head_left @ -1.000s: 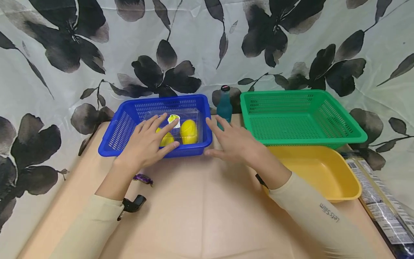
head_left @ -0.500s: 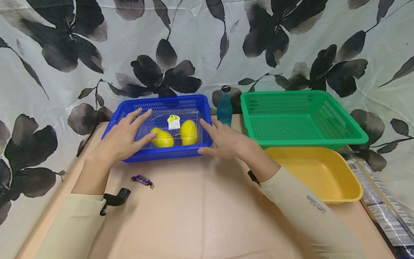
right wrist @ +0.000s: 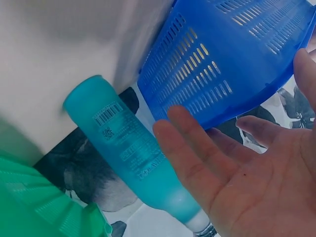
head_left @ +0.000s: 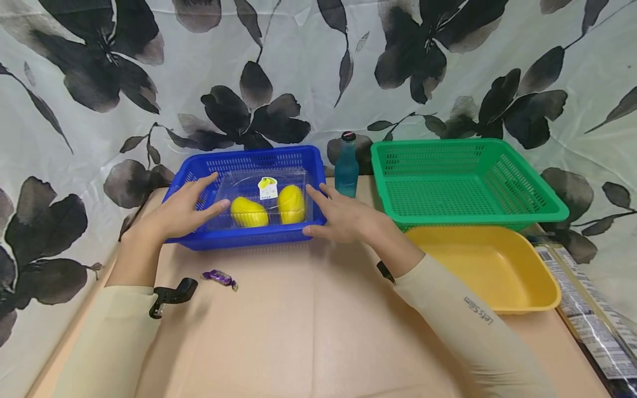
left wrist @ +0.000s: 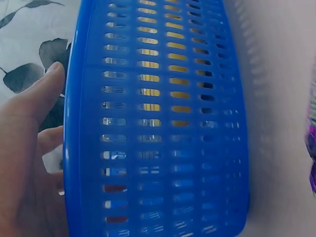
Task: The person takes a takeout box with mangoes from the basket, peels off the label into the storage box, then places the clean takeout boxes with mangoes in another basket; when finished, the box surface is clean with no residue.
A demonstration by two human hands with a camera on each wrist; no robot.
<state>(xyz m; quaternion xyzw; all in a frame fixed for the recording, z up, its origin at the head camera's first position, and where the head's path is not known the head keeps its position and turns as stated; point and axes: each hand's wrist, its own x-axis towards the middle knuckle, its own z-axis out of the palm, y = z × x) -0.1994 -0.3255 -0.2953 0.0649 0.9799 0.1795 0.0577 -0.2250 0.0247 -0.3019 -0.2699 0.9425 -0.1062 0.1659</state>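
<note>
I see the left hand [head_left: 174, 213] with its fingers loosely extended and the thumb held well apart, at the left end of the blue basket [head_left: 239, 239]. It grips nothing that I can make out. The wrist view puts it alongside the rim, part of the fingers hidden behind it, so I can't tell whether it touches.

The right hand [head_left: 348, 218] is relaxed too, palm bare, fingers a little bent and thumb apart from them, at the basket's right end. It pinches nothing, though contact with the rim is unclear to me (from that wrist the fingers overlap both basket and bottle).

The basket sits on the desk [head_left: 269, 331] between the two hands. Toward its right side lies a clear plastic box [head_left: 272, 202] with two yellow pieces [head_left: 291, 204] and a white label [head_left: 267, 189].

Just right of the basket I have a blue-green bottle [head_left: 346, 171] standing upright, then a green basket [head_left: 490, 217] with a yellow tub [head_left: 490, 268] in front. A purple wrapped candy [head_left: 220, 278] lies nearer me, before the blue basket.
</note>
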